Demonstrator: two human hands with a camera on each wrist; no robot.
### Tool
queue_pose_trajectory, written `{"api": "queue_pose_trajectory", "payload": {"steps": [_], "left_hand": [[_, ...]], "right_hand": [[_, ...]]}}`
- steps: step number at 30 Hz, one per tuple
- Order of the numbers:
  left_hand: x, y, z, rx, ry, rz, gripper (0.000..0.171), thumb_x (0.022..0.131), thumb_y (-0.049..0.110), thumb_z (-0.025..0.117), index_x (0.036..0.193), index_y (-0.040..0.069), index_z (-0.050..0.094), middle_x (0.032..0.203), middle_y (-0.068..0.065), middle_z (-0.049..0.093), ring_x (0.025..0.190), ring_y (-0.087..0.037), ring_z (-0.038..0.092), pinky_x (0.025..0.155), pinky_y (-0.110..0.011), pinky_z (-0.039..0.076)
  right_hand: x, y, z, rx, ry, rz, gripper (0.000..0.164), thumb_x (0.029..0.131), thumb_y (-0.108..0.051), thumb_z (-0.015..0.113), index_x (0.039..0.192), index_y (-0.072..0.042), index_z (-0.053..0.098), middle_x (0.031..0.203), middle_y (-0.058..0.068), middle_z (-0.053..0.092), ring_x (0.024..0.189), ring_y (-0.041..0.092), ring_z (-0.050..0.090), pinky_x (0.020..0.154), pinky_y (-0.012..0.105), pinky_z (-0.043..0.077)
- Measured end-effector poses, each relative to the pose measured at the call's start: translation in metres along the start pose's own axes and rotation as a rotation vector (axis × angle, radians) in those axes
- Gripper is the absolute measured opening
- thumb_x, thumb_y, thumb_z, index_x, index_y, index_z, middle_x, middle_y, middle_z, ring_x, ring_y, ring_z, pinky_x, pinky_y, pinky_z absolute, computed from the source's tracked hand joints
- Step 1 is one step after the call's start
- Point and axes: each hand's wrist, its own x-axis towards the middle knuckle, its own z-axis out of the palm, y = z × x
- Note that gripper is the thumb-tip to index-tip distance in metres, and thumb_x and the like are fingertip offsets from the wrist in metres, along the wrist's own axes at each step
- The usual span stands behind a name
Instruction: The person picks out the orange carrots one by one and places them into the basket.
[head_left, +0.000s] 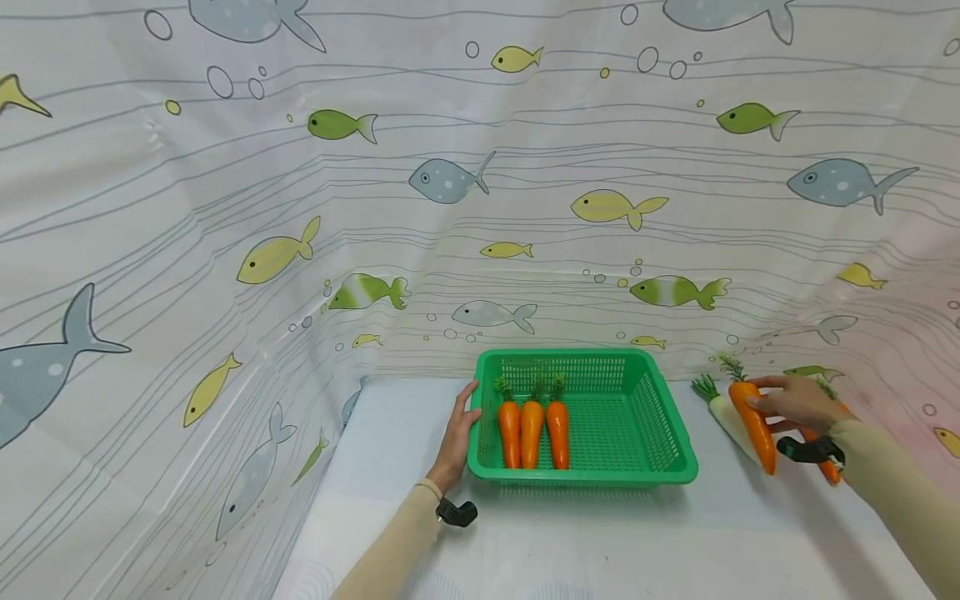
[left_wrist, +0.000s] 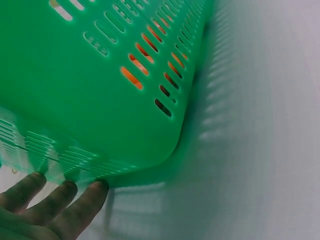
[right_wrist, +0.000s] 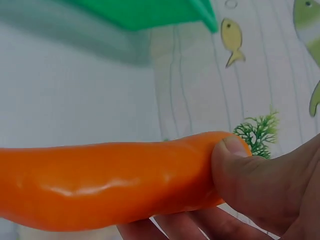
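My right hand (head_left: 798,403) grips an orange toy carrot (head_left: 752,427) with a leafy green top, beside the basket's right end. In the right wrist view the thumb (right_wrist: 250,172) presses near the top of the carrot and the other fingers lie under it. A white radish (head_left: 731,421) with green leaves lies behind the held carrot, and another carrot (head_left: 828,468) shows partly under the right wrist. My left hand (head_left: 453,437) rests against the left side of a green plastic basket (head_left: 581,477), its extended fingertips (left_wrist: 97,187) at the slotted wall.
Three carrots (head_left: 531,433) lie side by side in the left part of the basket. The basket stands on a white table (head_left: 592,542). A fish-patterned curtain (head_left: 465,275) hangs behind the table and along both sides.
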Motion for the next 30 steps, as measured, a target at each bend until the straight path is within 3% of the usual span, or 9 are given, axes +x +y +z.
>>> {"api": "queue_pose_trajectory", "payload": {"steps": [4,10,19,30], "left_hand": [[0.001,0.0,0.0,0.006,0.008,-0.001,0.056,0.112,0.032,0.035,0.167,0.038,0.027,0.179,-0.002,0.015,0.165,-0.033,0.014,0.13,-0.065,0.012],[0.002,-0.002,0.0,-0.007,0.01,-0.008,0.055,0.113,0.03,0.034,0.166,0.041,0.027,0.179,0.0,0.014,0.166,-0.033,0.011,0.13,-0.065,0.01],[0.001,-0.001,0.001,-0.008,0.007,0.015,0.055,0.113,0.029,0.033,0.167,0.038,0.027,0.179,-0.002,0.014,0.166,-0.034,0.012,0.13,-0.067,0.01],[0.0,-0.002,0.0,0.0,0.009,0.014,0.056,0.113,0.028,0.032,0.168,0.035,0.026,0.18,-0.003,0.013,0.166,-0.036,0.011,0.129,-0.068,0.009]], "right_hand": [[0.002,-0.011,0.007,0.055,-0.013,-0.015,0.071,0.11,-0.021,0.055,0.154,0.025,0.022,0.135,0.046,0.054,0.104,0.03,0.073,0.088,0.051,0.064],[0.005,-0.023,0.018,0.129,-0.057,-0.032,0.073,0.11,-0.022,0.055,0.156,0.023,0.019,0.135,0.041,0.057,0.105,0.027,0.073,0.091,0.051,0.063],[0.007,-0.044,0.029,0.291,-0.122,-0.046,0.08,0.111,-0.026,0.056,0.161,0.019,0.011,0.121,0.008,0.07,0.102,0.015,0.072,0.095,0.047,0.062],[0.012,-0.07,0.041,0.403,-0.209,-0.122,0.079,0.113,-0.024,0.051,0.163,0.015,0.005,0.126,0.002,0.066,0.106,0.009,0.071,0.097,0.041,0.062]]}}
